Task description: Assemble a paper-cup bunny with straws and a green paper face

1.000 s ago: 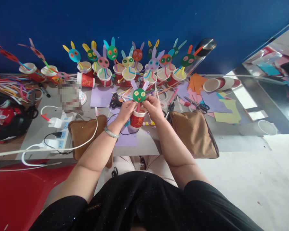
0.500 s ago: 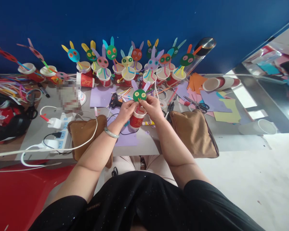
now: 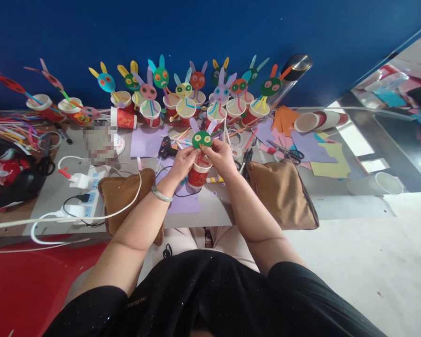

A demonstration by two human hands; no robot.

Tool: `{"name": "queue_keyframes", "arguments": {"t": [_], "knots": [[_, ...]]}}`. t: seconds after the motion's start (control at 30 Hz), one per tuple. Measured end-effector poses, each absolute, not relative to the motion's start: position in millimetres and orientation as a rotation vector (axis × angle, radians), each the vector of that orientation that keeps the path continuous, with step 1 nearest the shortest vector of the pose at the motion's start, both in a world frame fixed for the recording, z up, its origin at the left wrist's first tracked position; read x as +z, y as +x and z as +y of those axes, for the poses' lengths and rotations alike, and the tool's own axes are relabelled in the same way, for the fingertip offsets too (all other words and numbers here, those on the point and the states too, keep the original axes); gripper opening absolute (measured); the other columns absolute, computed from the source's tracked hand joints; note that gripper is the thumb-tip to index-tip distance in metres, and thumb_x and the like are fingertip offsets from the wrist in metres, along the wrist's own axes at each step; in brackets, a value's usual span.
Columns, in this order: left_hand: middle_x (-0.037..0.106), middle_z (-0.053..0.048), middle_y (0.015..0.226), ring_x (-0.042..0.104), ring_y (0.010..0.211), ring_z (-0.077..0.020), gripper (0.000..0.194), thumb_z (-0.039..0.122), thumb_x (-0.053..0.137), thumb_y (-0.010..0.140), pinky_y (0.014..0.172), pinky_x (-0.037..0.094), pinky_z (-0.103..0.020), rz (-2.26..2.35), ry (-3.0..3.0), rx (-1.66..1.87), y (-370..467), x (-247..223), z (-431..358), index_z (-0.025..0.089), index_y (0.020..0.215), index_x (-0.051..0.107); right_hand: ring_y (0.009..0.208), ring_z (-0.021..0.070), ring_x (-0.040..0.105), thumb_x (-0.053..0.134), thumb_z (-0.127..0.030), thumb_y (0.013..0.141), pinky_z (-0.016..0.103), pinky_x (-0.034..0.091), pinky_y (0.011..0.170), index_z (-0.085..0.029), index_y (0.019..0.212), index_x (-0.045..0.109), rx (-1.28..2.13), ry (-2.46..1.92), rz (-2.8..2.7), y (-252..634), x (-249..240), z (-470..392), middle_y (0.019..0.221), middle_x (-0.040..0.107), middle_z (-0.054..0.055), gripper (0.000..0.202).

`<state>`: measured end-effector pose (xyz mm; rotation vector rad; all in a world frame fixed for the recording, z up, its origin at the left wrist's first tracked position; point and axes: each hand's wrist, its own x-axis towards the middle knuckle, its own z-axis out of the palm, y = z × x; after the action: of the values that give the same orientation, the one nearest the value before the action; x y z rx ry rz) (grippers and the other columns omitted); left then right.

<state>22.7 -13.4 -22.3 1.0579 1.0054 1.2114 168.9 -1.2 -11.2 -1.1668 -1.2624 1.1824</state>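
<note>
I see both hands at table centre, left hand (image 3: 183,160) and right hand (image 3: 220,157) pinching the green rabbit face (image 3: 201,139) above the red paper cup (image 3: 198,174), cup standing on purple paper (image 3: 184,202), glue gun (image 3: 167,146) just left, finished rabbit cups (image 3: 185,100) lined along the blue wall (image 3: 210,32).

A row of rabbit cups (image 3: 185,100) walls off the counter's (image 3: 210,213) far edge; scissors (image 3: 286,152), glue gun (image 3: 167,146) and paper scraps (image 3: 315,150) crowd the middle, while two brown cushions (image 3: 280,192) flank a narrow open strip at the near edge.
</note>
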Motion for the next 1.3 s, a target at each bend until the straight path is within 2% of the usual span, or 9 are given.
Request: {"name": "queue_keyframes", "arguments": {"t": [0.27,0.43,0.6,0.77,1.07,1.3], "knots": [[0.059,0.003,0.058,0.05,0.058,-0.0095,0.043,0.038,0.085,0.085,0.058,0.039,-0.025,1.019,0.974,1.203,24.7,-20.4,-13.6,0.016,0.058,0.059,0.063,0.0109,0.05,0.07,-0.04,0.065,0.025,0.041,0.058,-0.02,0.072,0.065,1.2,-1.176,-1.232,168.3,-5.1,-3.5,0.066,0.061,-0.003,0.021],[0.058,0.003,0.059,0.05,0.06,-0.0093,0.043,0.043,0.087,0.083,0.06,0.04,-0.025,1.011,1.012,1.178,23.5,-20.1,-14.0,0.015,0.062,0.062,0.061,0.01,0.045,0.07,-0.042,0.067,0.025,0.039,0.058,-0.022,0.068,0.062,1.162,-1.184,-1.256,170.4,-2.6,-2.6,0.061,0.054,-0.005,0.022],[0.058,0.003,0.058,0.049,0.061,-0.0102,0.046,0.049,0.089,0.079,0.06,0.039,-0.025,0.993,1.024,1.164,23.1,-21.0,-15.0,0.016,0.062,0.063,0.062,0.0095,0.046,0.071,-0.04,0.067,0.025,0.04,0.06,-0.021,0.068,0.063,1.183,-1.147,-1.251,170.1,-3.3,-1.9,0.064,0.057,-0.005,0.021],[0.055,0.003,0.057,0.047,0.058,-0.0099,0.045,0.044,0.086,0.083,0.058,0.036,-0.025,1.026,1.046,1.18,23.4,-21.7,-15.4,0.017,0.059,0.06,0.065,0.0103,0.05,0.074,-0.041,0.067,0.025,0.041,0.061,-0.02,0.069,0.063,1.193,-1.125,-1.248,169.5,-6.1,-1.5,0.067,0.06,-0.003,0.024],[0.052,0.003,0.057,0.045,0.058,-0.0098,0.045,0.041,0.086,0.082,0.057,0.036,-0.025,0.994,1.033,1.174,23.8,-20.3,-15.6,0.018,0.058,0.057,0.064,0.0104,0.049,0.074,-0.043,0.068,0.026,0.042,0.06,-0.021,0.069,0.061,1.167,-1.132,-1.253,168.6,-8.5,-1.3,0.068,0.059,-0.003,0.025],[0.054,0.003,0.058,0.048,0.058,-0.0094,0.044,0.04,0.087,0.084,0.057,0.037,-0.025,0.97,1.031,1.152,22.4,-21.3,-15.2,0.016,0.059,0.059,0.063,0.0104,0.048,0.074,-0.045,0.067,0.026,0.041,0.059,-0.022,0.068,0.061,1.174,-1.149,-1.275,169.5,-5.8,-1.7,0.067,0.058,-0.004,0.027]]}}
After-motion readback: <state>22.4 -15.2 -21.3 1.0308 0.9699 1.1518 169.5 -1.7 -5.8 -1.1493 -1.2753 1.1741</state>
